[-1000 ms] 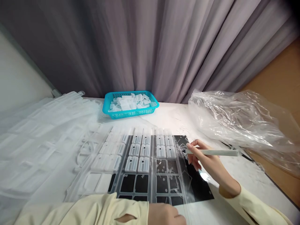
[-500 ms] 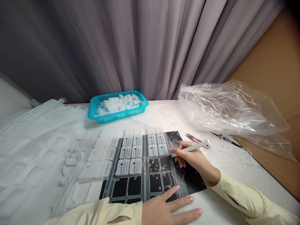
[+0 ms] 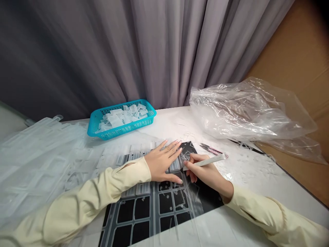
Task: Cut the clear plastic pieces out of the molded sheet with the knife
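My left hand (image 3: pixel 164 163) lies flat with fingers spread over the small clear plastic lids or trays in the upper part of a translucent moulded sheet (image 3: pixel 154 214). In the closed fingers of my right hand (image 3: pixel 204 173) is a slim white pen-shaped tool (image 3: pixel 212 160), its tip at the sheet's right side near the left fingertips. Whether that tip is a blade I cannot make out. The sheet has rectangular openings, and a black mat (image 3: pixel 212 202) shows through them. Clear offcuts (image 3: pixel 186 156) and tiny round bits lie on it.
A blue basket (image 3: pixel 94 132) of clear plastic pieces (image 3: pixel 123 116) stands at the back. Translucent moulded sheets (image 3: pixel 33 157) are piled on the left. A crumpled clear bag (image 3: pixel 246 113) lies back right, near a pink-handled tool (image 3: pixel 212 150) and scattered scraps (image 3: pixel 254 161).
My left hand has moved up and away from the sheet's near edge onto the upper plastic pieces. My right hand keeps its grip on the white tool. The view has shifted slightly.
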Demonstrator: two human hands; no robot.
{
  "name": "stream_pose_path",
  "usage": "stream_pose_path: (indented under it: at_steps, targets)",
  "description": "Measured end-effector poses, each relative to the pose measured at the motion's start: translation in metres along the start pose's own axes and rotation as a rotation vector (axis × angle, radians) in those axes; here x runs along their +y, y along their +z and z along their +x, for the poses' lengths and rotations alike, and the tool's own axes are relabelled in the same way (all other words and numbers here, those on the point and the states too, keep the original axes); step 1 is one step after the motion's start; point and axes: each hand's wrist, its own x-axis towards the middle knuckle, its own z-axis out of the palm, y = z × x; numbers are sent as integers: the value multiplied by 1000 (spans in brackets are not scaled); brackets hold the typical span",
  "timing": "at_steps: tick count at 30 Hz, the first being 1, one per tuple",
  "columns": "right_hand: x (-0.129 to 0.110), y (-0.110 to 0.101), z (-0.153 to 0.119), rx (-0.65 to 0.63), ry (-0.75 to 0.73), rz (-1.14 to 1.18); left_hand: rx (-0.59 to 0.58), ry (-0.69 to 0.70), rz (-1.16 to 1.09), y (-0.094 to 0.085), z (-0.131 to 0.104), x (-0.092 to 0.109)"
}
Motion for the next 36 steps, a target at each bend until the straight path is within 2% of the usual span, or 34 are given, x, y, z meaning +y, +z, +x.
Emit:
stream_pose_path:
  at_steps: [4,9,16,19,26,31,36]
  targets:
    - [1,-2,1,-31,-65,-52,-23,46,-32,15,12,-1]
    - [-3,-3,2,-25,-127,-132,-26,134,-72,21,19,-2]
    - [-7,-7,4,-112,-149,-162,-29,205,-113,27,21,-8]
    - [-7,-8,5,-139,-135,-124,-28,194,-178,27,20,-10]
    - [-6,-10,5,-145,-178,-165,76,109,-450,31,16,-17]
    - [-6,-11,5,-147,-192,-212,127,49,-708,25,15,-26]
    - [-6,-10,4,-142,-185,-194,138,29,-804,22,15,-27]
